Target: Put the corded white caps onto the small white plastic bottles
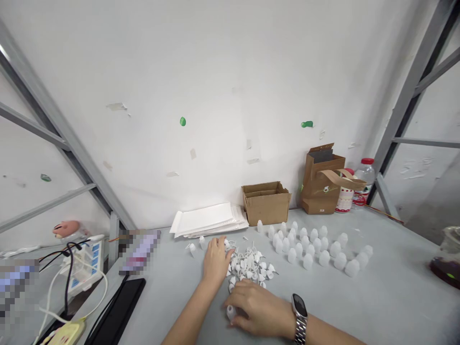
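My right hand (pixel 259 307) curls around a small translucent white cap (pixel 231 313) near the front of the table, its open end showing a hole. My left hand (pixel 216 261) is at the upper left of a pile of small white pieces with thin cords (pixel 247 263). Its thumb and fingertips close on a small white corded piece (pixel 227 243), partly hidden by the fingers. Left of this hand, two white pieces stand apart, one being a cap with a cord (pixel 192 249). Several frosted white caps (pixel 307 261) stand upright to the right of the pile.
Against the wall are white padded envelopes (pixel 208 219), an open cardboard box (pixel 266 206), a brown paper bag (pixel 321 187) and a red-capped bottle (pixel 365 179). To the left lie a black power bank (pixel 120 311), a blurred-out phone (pixel 141 253) and a power strip (pixel 88 266) with cables.
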`<state>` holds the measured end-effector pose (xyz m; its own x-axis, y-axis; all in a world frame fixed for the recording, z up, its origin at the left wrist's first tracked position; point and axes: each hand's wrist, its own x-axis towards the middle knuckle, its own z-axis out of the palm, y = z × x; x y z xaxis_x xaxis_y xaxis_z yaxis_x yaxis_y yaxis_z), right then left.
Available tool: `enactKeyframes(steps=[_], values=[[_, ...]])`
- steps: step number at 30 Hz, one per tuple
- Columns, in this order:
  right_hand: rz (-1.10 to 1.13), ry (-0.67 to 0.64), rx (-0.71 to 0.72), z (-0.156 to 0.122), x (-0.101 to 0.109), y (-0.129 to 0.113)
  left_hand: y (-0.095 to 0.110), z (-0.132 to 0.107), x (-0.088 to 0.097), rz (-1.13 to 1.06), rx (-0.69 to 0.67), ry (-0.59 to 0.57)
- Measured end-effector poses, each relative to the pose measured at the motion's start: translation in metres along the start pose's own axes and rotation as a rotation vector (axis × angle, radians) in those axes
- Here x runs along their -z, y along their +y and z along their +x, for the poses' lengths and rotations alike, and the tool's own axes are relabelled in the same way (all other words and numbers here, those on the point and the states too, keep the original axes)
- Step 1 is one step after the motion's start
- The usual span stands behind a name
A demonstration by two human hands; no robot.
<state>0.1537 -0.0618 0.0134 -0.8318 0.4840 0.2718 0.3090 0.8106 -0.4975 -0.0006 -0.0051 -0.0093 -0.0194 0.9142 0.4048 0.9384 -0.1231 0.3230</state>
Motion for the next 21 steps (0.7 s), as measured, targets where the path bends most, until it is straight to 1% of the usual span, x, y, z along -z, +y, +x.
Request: enactKeyframes(steps=[4, 9, 11, 15, 18, 21], values=[[0.051, 0.006, -0.036, 0.000, 0.004, -0.001, -0.009, 0.005, -0.003, -0.075, 0.006, -0.024], [0.150, 0.109, -0.089, 0.000, 0.009, -0.001, -0.012, 0.004, -0.002, -0.224, 0.043, 0.003], [0.198, 0.162, -0.132, 0.000, 0.010, 0.000, -0.011, 0.004, -0.001, -0.328, 0.067, 0.036], [0.343, 0.314, -0.275, 0.001, 0.013, 0.004, -0.011, 0.005, 0.000, -0.583, 0.182, 0.063], [0.431, 0.449, -0.394, 0.004, 0.014, 0.008, -0.013, 0.006, 0.001, -0.657, 0.240, 0.068], [0.518, 0.533, -0.468, 0.006, 0.015, 0.013, -0.014, 0.007, 0.004, -0.795, 0.324, 0.082]])
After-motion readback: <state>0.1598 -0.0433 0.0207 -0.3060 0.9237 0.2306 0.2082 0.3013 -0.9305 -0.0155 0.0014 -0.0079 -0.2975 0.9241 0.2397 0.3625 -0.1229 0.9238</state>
